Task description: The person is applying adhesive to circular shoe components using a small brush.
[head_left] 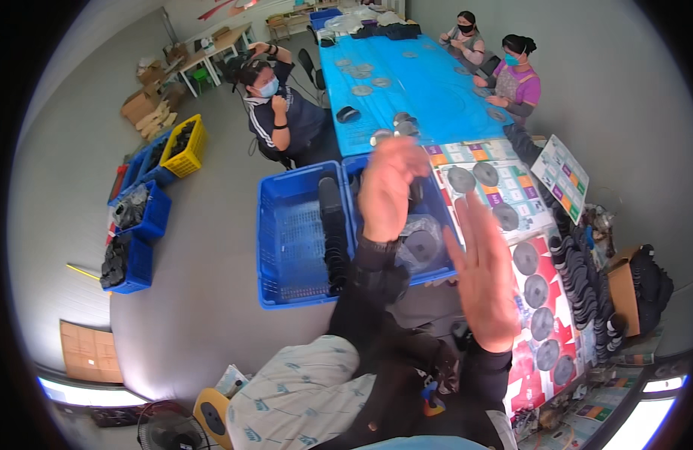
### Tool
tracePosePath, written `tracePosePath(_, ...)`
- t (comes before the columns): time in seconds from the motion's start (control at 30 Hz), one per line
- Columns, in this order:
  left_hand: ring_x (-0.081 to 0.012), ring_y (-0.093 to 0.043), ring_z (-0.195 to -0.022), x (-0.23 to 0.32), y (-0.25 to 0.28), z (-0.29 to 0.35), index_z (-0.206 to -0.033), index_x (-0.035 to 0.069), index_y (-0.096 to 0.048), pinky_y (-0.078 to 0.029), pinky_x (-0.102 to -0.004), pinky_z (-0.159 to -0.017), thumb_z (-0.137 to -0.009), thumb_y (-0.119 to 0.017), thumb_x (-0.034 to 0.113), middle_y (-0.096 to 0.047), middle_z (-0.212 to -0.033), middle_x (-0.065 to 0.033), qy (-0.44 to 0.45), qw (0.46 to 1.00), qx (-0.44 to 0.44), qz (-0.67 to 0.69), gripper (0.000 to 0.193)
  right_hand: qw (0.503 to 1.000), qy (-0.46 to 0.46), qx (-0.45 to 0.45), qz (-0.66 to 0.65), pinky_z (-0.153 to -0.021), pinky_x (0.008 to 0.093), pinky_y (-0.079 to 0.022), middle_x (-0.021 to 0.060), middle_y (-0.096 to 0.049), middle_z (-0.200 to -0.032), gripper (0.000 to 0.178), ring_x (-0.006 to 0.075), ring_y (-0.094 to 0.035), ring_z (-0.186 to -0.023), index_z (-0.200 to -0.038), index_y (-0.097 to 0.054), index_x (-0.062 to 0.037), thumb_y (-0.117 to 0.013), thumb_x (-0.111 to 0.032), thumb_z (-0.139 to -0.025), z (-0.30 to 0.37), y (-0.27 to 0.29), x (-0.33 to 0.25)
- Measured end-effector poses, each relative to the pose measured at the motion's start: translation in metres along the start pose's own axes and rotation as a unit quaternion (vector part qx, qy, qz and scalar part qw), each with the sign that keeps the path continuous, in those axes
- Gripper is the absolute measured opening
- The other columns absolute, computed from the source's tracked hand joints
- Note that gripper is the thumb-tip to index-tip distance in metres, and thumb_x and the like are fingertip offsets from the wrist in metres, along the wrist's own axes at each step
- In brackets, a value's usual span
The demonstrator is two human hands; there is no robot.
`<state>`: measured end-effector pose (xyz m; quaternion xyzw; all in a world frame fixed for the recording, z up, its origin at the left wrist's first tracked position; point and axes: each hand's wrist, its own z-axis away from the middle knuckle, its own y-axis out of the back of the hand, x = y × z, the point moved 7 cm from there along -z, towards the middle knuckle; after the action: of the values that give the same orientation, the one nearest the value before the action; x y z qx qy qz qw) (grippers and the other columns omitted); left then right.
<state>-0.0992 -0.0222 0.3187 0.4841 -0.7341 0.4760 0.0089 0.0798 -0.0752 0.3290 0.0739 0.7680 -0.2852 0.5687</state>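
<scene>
The grey discs (536, 291) lie in a row just to the right of the nearer right hand (485, 274), its grip released; for the blurred left hand (393, 180), I cannot tell.

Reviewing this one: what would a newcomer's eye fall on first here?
Probably the blurred left hand near the picture's centre and the blurred right hand, lower and to its right. Next, the bright blue table cover stretching away beyond them, then the yellow basket among blue crates at the left.
</scene>
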Motion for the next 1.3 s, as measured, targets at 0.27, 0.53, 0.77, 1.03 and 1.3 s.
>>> tracePosePath(0.27,-0.0292,-0.046,-0.144,-0.104,-0.052,0.112,-0.150,-0.001,-0.044,-0.041,-0.0396,-0.116,-0.092,-0.069,0.008,-0.043,-0.156,-0.0173,0.149,0.738,-0.463,-0.468,0.064,0.995,-0.043,-0.032,-0.086,-0.088,0.0408,-0.056,0.0218,-0.076,-0.096,0.073,0.0319,-0.074,-0.092,-0.111,-0.069,0.0098,-0.039,-0.056,-0.105,-0.016,0.095,0.013)
tracePosePath(0.53,-0.0237,-0.056,-0.135,-0.255,0.058,0.199,-0.150,0.000,-0.045,-0.043,-0.0386,-0.112,-0.108,-0.052,0.019,-0.057,-0.147,-0.0153,0.171,0.627,-0.536,-0.538,0.046,0.944,0.167,0.106,-0.262,-0.118,0.0619,-0.031,0.0257,-0.022,-0.168,0.116,0.0383,-0.021,-0.157,-0.163,-0.026,-0.0035,-0.020,-0.092,-0.089,0.020,0.149,0.019)
tracePosePath(0.77,-0.0347,-0.070,-0.111,-0.400,0.008,0.206,-0.134,0.000,-0.059,-0.054,-0.0405,-0.095,-0.093,-0.071,0.014,-0.071,-0.119,-0.0213,0.399,0.696,-0.440,-0.403,0.046,0.727,-0.075,0.678,-0.073,-0.053,0.0276,-0.039,0.0045,-0.052,-0.060,0.056,0.0144,-0.053,-0.054,-0.078,-0.062,-0.0031,-0.050,-0.052,-0.102,0.273,0.453,0.180)
tracePosePath(1.03,-0.0283,-0.073,-0.091,-0.599,0.108,0.150,-0.119,0.003,-0.067,-0.058,-0.0369,-0.082,-0.091,-0.066,0.007,-0.074,-0.101,-0.0144,0.351,0.693,-0.225,-0.588,0.028,0.500,-0.217,0.711,0.444,-0.092,0.0489,-0.050,0.0184,-0.069,-0.098,0.029,0.0401,-0.062,-0.100,-0.110,-0.070,-0.0028,-0.063,-0.010,-0.083,0.355,0.598,0.204)
tracePosePath(1.3,-0.0378,-0.063,-0.099,-0.711,0.040,0.149,-0.120,0.010,-0.067,-0.050,-0.0504,-0.086,-0.082,-0.066,0.004,-0.067,-0.105,-0.0141,0.191,0.649,-0.340,-0.653,0.039,0.446,-0.274,0.670,0.526,-0.099,0.0516,-0.047,0.0191,-0.062,-0.121,0.043,0.0423,-0.054,-0.114,-0.123,-0.068,-0.0083,-0.067,-0.013,-0.080,0.359,0.708,0.213)
